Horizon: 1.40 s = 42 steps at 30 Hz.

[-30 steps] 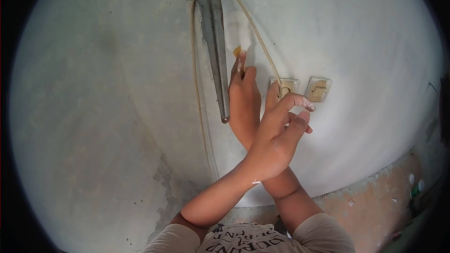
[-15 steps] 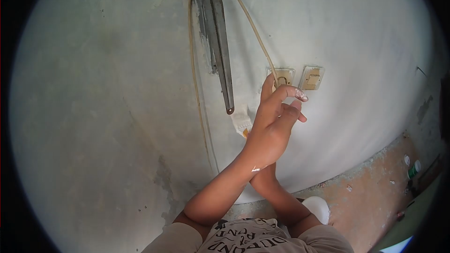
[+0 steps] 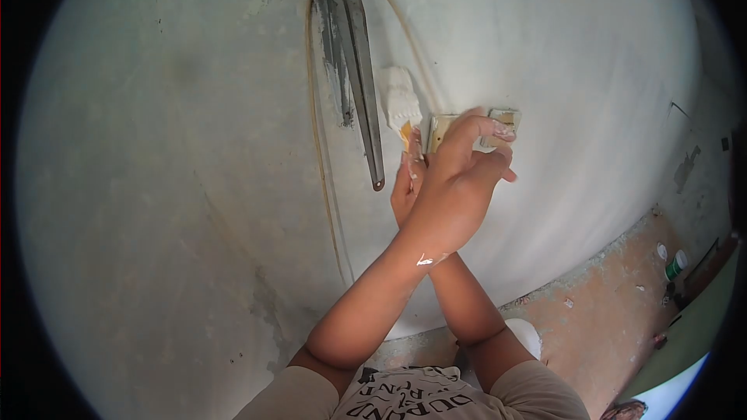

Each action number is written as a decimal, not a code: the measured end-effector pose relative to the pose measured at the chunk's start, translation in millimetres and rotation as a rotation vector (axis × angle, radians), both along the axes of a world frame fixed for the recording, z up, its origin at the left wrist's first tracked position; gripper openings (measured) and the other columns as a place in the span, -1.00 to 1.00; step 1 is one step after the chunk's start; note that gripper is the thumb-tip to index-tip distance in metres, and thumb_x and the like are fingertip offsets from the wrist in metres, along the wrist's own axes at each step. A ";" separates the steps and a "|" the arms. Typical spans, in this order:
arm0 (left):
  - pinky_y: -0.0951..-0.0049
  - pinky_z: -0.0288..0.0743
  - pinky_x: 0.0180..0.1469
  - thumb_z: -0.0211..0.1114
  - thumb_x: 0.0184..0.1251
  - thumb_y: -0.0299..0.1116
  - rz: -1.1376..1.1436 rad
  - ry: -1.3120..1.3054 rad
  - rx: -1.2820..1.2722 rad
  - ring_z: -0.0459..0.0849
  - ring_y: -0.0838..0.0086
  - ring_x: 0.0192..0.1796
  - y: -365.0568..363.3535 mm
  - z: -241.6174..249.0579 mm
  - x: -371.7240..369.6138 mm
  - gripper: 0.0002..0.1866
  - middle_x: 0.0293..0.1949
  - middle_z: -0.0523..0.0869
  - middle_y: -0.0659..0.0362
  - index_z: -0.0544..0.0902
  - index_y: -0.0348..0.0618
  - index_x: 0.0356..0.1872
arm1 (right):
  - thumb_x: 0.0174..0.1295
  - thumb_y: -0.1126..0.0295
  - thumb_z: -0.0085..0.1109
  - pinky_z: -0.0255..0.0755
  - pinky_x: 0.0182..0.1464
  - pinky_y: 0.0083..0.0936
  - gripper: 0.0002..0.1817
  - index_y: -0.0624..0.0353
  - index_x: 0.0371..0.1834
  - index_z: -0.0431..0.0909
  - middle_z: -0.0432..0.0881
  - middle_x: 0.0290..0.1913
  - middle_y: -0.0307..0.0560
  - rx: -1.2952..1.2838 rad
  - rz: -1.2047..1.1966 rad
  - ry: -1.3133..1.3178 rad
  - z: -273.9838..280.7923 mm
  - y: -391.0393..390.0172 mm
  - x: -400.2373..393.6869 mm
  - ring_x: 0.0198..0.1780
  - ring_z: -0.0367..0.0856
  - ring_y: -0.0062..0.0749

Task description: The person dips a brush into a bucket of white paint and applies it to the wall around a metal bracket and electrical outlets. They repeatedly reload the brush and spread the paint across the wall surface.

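My left hand (image 3: 463, 179) crosses over my right forearm, its fingers bent but apart, in front of a socket plate (image 3: 442, 128) and beside a switch plate (image 3: 507, 118). Below and left of it, my right hand (image 3: 406, 187), partly hidden by my left wrist, is closed round a paintbrush (image 3: 402, 101). The white, paint-covered bristles point up, between a grey metal bracket (image 3: 363, 78) and a beige cable (image 3: 406, 27). The cable's lower end by the socket plate is hidden behind my left hand. White smears mark my left fingertip and wrist.
A pale, patchy wall (image 3: 194, 148) fills most of the view. The cable also hangs down left of the bracket. At the lower right lies a reddish, spotted floor (image 3: 599, 315) with a green and white container (image 3: 675, 264) and a round white object (image 3: 523, 336).
My right hand has come out from behind my left arm, and the brush has moved up beside the bracket. My left hand's raised finger has moved up and right, over the socket plate.
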<state>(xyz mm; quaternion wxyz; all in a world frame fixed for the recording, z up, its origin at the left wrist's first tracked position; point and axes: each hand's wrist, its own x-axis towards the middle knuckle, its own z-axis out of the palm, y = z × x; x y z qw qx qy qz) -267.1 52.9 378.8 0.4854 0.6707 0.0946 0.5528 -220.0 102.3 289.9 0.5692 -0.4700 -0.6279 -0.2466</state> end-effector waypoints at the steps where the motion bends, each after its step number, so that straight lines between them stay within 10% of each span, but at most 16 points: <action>1: 0.46 0.52 -0.12 0.18 0.40 -0.49 -0.078 -0.012 -0.082 0.79 0.36 -0.15 -4.2 3.2 -1.0 -0.79 0.13 0.43 -0.08 0.55 -0.25 0.01 | 0.38 0.50 0.15 0.41 0.18 -0.27 -0.38 0.29 0.51 0.26 0.59 0.02 0.05 -0.025 -0.015 -0.011 1.8 -2.6 -6.2 0.08 0.59 -0.07; 2: 0.47 0.54 -0.12 0.19 0.38 -0.52 -0.155 -0.024 -0.165 0.79 0.35 -0.14 -6.5 4.1 -1.2 -0.78 0.15 0.41 -0.10 0.53 -0.27 0.02 | 0.38 0.50 0.15 0.42 0.17 -0.27 -0.38 0.30 0.51 0.26 0.59 0.01 0.04 -0.052 -0.030 -0.024 8.9 -0.7 -10.2 0.07 0.59 -0.08; 3: 0.58 0.45 -0.56 0.09 0.43 -0.50 -0.002 0.020 -0.007 0.78 0.31 -0.03 -7.6 -0.8 2.9 -0.72 0.29 0.39 -0.01 0.49 -0.25 0.12 | 0.38 0.50 0.15 0.42 0.17 -0.27 -0.38 0.31 0.51 0.26 0.58 0.01 0.04 -0.078 -0.044 -0.036 8.6 -14.9 7.2 0.06 0.59 -0.08; 12: 0.61 0.53 -0.36 0.08 0.34 -0.68 0.091 -0.065 0.122 0.67 0.28 0.15 -27.9 -11.3 -6.6 -0.48 0.57 -0.17 -0.22 0.28 -0.16 0.32 | 0.37 0.50 0.16 0.46 0.08 -0.28 -0.37 0.35 0.50 0.25 0.56 -0.05 0.02 -0.307 -0.155 -0.110 78.4 14.0 -18.2 -0.02 0.60 -0.13; 16: 0.48 0.59 -0.27 0.18 0.26 -0.68 0.001 -0.059 0.070 0.71 0.14 0.03 -32.4 -16.6 -18.4 -0.44 0.45 0.05 -0.31 0.28 -0.23 0.29 | 0.38 0.48 0.14 0.49 -0.04 -0.29 -0.37 0.38 0.50 0.24 0.54 -0.10 0.03 -0.409 -0.197 -0.162 84.5 16.9 -21.2 -0.11 0.60 -0.14; 22: 0.48 0.60 -0.22 0.12 0.31 -0.66 0.010 0.011 0.125 0.70 0.16 0.14 -35.7 -36.8 -54.4 -0.45 0.60 -0.20 -0.28 0.31 -0.21 0.33 | 0.39 0.40 0.08 0.56 -0.35 -0.44 -0.25 0.34 0.59 0.02 0.44 -0.15 0.12 -0.684 0.050 0.032 16.5 14.1 -9.6 -0.27 0.64 -0.10; 25: 0.43 0.59 -0.13 0.12 0.36 -0.56 -0.014 0.007 0.076 0.68 0.20 0.17 -39.6 -50.4 -69.7 -0.50 0.62 -0.19 -0.19 0.35 -0.18 0.33 | 0.32 0.44 0.13 0.58 -0.39 -0.38 -0.22 0.45 0.56 0.04 0.46 -0.15 0.18 -0.443 0.137 -0.163 -39.9 -3.5 8.0 -0.34 0.66 -0.04; 31: 0.49 0.57 -0.25 0.22 0.27 -0.41 0.021 0.065 -0.122 0.72 0.19 0.09 -47.8 -93.4 -99.2 -0.51 0.60 -0.04 -0.20 0.43 -0.20 0.24 | 0.24 0.54 0.08 0.58 -0.38 -0.20 -0.35 0.52 0.44 0.27 0.59 -0.32 0.28 -0.767 0.093 -0.154 -71.6 -52.3 23.6 -0.42 0.68 0.11; 40: 0.43 0.57 -0.32 0.25 0.26 -0.31 0.018 0.008 -0.367 0.76 0.12 0.00 -49.6 -146.6 -107.0 -0.60 0.55 0.16 -0.18 0.55 -0.21 0.10 | 0.26 0.57 0.10 0.55 -0.34 -0.15 -0.55 0.51 0.23 0.52 0.62 -0.49 0.27 -0.550 0.083 0.002 26.2 -52.3 27.9 -0.42 0.68 0.12; 42: 0.47 0.49 -0.23 0.05 0.25 -0.60 -0.099 0.020 -0.350 0.70 0.23 0.09 -51.6 -153.1 -109.8 -0.54 0.58 0.07 -0.12 0.48 -0.20 0.22 | 0.26 0.57 0.11 0.54 -0.36 -0.16 -0.56 0.52 0.22 0.52 0.62 -0.50 0.26 -0.503 0.089 0.065 34.6 -54.2 22.4 -0.42 0.68 0.11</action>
